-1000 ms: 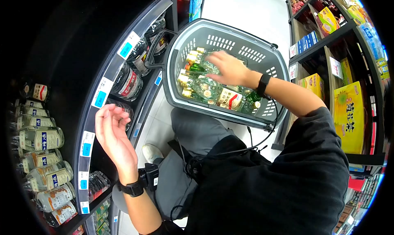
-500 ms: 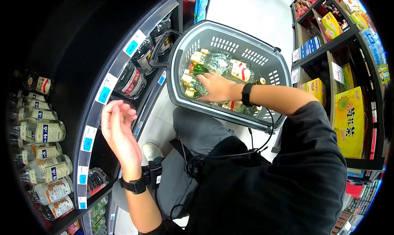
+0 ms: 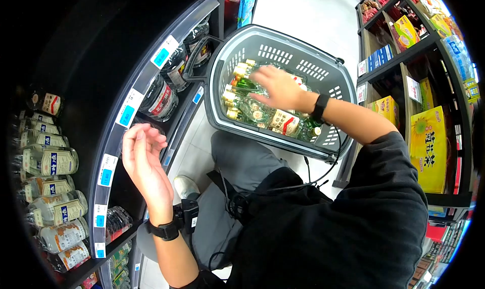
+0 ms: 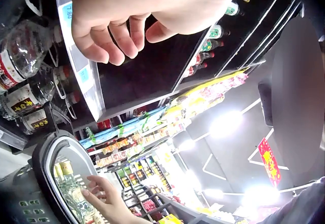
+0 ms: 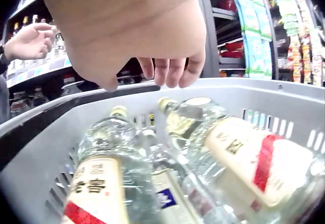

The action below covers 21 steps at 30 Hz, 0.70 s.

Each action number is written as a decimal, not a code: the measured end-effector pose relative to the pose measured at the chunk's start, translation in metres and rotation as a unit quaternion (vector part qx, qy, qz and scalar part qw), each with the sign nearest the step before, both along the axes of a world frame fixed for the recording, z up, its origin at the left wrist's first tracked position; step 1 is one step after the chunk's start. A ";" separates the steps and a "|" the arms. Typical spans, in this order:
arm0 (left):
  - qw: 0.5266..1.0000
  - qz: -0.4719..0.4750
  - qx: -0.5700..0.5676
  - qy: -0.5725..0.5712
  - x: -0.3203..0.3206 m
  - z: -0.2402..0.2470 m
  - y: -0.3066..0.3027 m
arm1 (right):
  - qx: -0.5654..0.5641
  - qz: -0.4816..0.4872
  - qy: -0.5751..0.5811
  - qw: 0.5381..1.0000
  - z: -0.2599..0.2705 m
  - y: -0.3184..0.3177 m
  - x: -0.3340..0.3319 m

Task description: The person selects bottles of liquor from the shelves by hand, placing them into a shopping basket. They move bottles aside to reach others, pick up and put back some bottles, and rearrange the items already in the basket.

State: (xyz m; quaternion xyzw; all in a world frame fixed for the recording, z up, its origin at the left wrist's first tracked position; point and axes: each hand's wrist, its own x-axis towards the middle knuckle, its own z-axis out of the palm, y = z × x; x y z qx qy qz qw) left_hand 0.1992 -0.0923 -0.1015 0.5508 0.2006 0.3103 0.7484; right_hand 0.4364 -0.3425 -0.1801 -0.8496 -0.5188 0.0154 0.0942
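A grey shopping basket (image 3: 290,48) stands on the floor, with several clear glass bottles lying in it, their gold caps toward the shelf side. My right hand (image 3: 283,89) hovers over the bottles with loosely bent fingers and holds nothing. In the right wrist view, a bottle with a cream label and red stripe (image 5: 249,160) lies at the right, a similar bottle (image 5: 99,188) at the left, and a bottle with a blue-marked label (image 5: 172,198) between them. My left hand (image 3: 149,163) is raised beside the shelf edge, fingers relaxed, nothing in it.
The left shelf carries a price rail (image 3: 107,170), big dark-labelled jugs (image 3: 161,101) and rows of clear bottles (image 3: 50,160). Right of the basket, another shelf holds yellow boxes (image 3: 428,147). A black cable (image 3: 323,178) hangs from the right wrist.
My right hand reached down onto the bottles near the caps, then lifted back above them. A red-striped bottle near the basket's front side shows again. My left hand stays nearly still.
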 end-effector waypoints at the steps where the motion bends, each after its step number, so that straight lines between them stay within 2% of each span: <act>1: 1.000 0.000 -0.002 0.001 -0.001 0.000 0.000 | 0.014 -0.026 -0.020 0.999 0.000 -0.007 0.007; 3: 1.000 0.000 0.001 -0.001 -0.001 -0.001 0.000 | 0.022 -0.076 -0.033 0.996 -0.010 -0.020 0.019; 7: 1.000 -0.003 0.004 0.000 -0.001 -0.002 0.000 | -0.003 -0.069 -0.060 0.996 -0.026 -0.031 0.029; 9: 1.000 -0.008 0.001 -0.003 -0.001 -0.003 0.002 | -0.033 -0.123 0.034 0.991 -0.027 -0.031 0.027; 21: 1.000 -0.008 -0.005 -0.003 0.000 -0.002 0.001 | -0.080 -0.101 0.052 0.990 -0.025 -0.033 0.029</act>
